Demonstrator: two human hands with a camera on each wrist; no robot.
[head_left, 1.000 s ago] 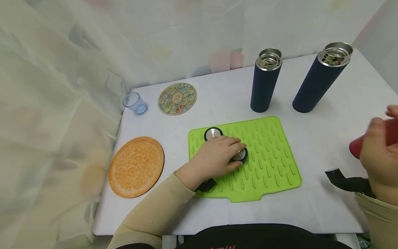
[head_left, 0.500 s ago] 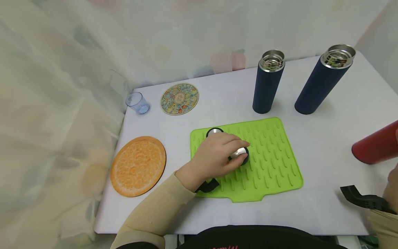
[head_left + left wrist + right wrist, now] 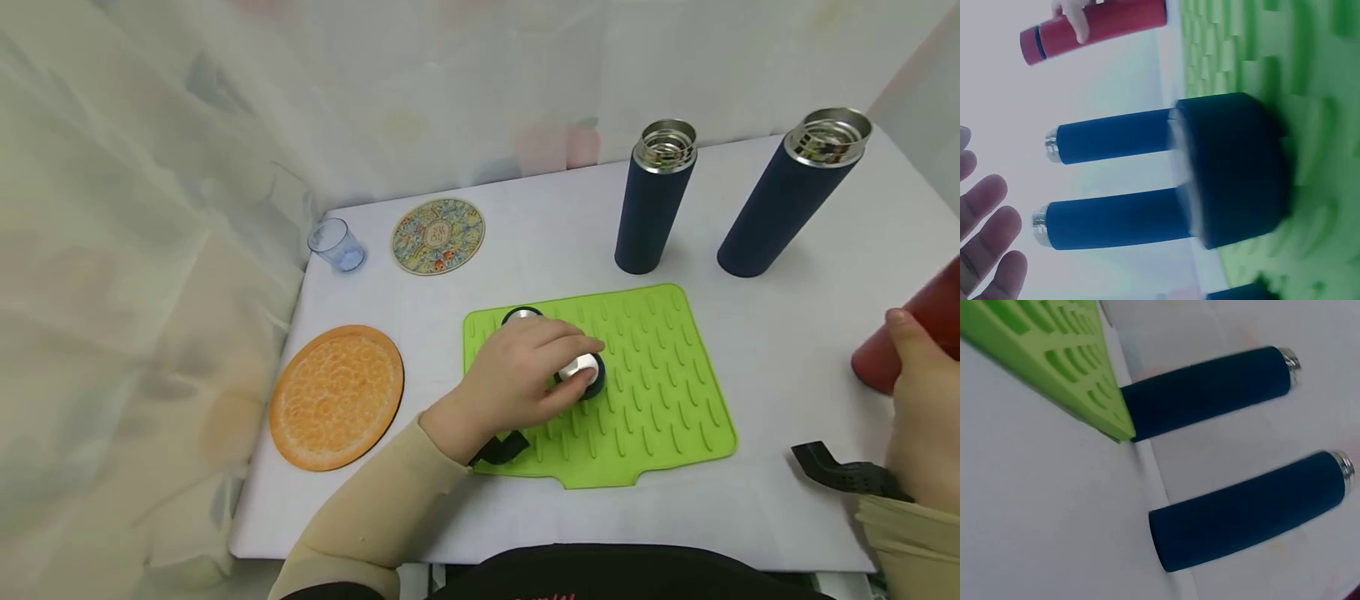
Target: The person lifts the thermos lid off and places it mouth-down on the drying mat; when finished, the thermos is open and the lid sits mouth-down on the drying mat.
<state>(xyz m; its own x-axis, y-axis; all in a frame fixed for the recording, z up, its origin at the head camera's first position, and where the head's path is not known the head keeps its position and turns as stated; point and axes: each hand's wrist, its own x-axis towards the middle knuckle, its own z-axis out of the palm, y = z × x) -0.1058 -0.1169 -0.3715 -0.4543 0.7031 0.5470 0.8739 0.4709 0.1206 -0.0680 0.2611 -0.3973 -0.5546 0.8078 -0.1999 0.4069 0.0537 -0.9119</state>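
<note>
In the head view my left hand is over the green ridged mat. A dark bottle cap with a silver top shows between its thumb and fingers. The left wrist view shows those fingers spread loosely, apart from the cap. A second cap is partly hidden behind the hand. At the right edge my right hand grips a red thermos, cut off by the frame. The left wrist view shows this red thermos upright, with fingers round its upper body.
Two lidless dark blue thermoses, one nearer the middle and one to its right, stand behind the mat. Leftward are an orange round mat, a patterned round coaster and a small blue glass.
My right hand, beside the red thermos and then mostly out of view, is back with its fingers on the thermos. The left hand stays over the caps, its fingers slightly shifted.
</note>
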